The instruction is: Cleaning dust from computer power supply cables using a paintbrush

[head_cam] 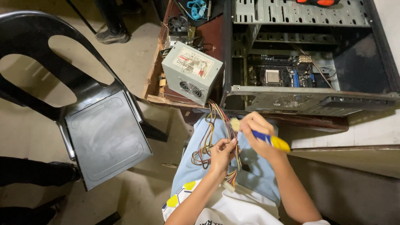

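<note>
Now the left hand [222, 153] pinches a bunch of thin coloured wires [207, 141] over the lap, and the right hand [257, 132] is closed around a small brush with a blue and yellow handle [266, 138]. Those wires run up to the grey metal power box [191, 71] on the brown wooden table [155, 85], beside the open black computer case [308, 62]. A black plastic chair [89, 112] stands close on the left.

Light is even and fairly dim, warm in tone, falling from overhead. The black chair [79, 104] at nine o'clock carries a broad pale sheen on its seat. The inside of the open computer case [308, 62] at one o'clock sinks into shadow, detail lost at its right wall. Wide-lens bending curves the edges. The right hand [258, 133] shows slight motion blur; the centre is otherwise sharp.
</note>
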